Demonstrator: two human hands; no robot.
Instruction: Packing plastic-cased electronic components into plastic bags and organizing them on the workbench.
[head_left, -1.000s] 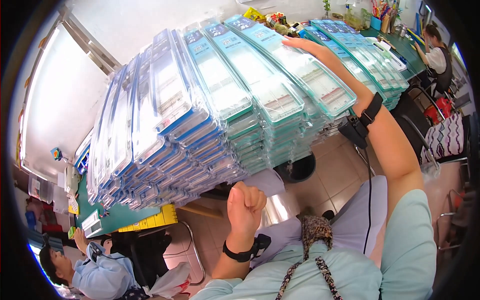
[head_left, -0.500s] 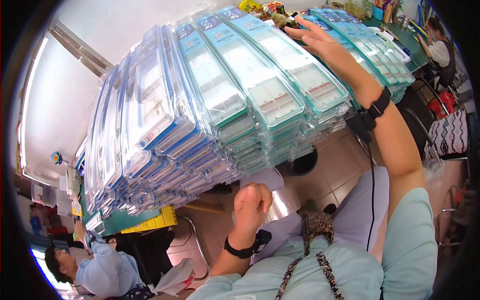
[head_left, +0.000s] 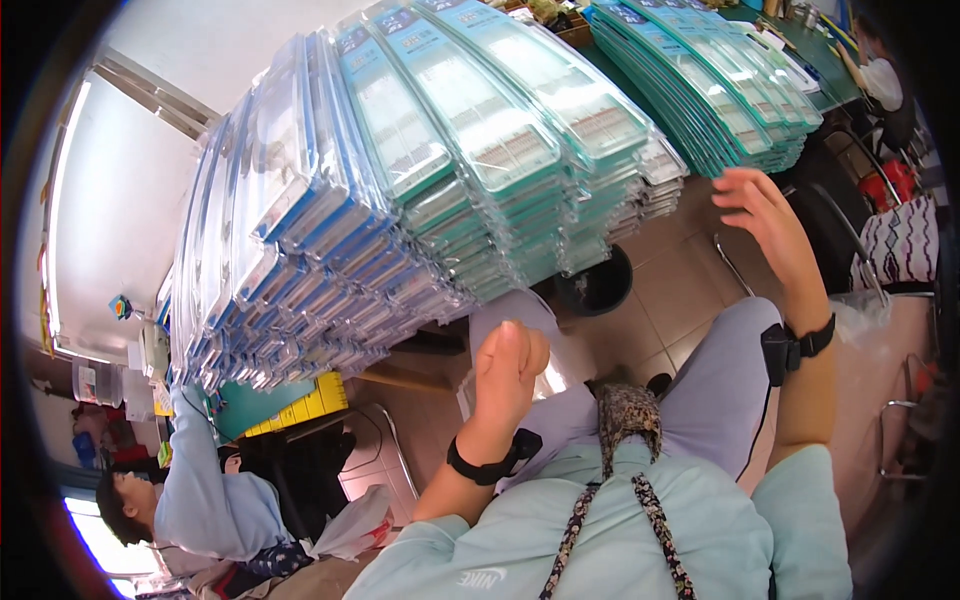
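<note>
Right in front of me rise tall stacks of long flat see-through plastic cases. Those to the left, the blue-edged cases, lean in a slanting pile. Beside them are the green-edged cases, with light blue printed tops. My left hand is curled into a fist below the stacks, near my lap, and I see nothing in it. Out to the right, my right hand hangs in the air with its fingers loosely apart, holding nothing. Nearest to it is another stack of green-edged cases, which it does not touch.
A black bin stands on the tiled floor under the stacks. At the lower left, a person in a light blue top reaches toward the table beside a yellow box edge. Another person sits far right, near a patterned cushion.
My right hand has come down and back from above the green-edged cases to beside them. My left hand stays closed. The person at the left has stretched an arm upward.
</note>
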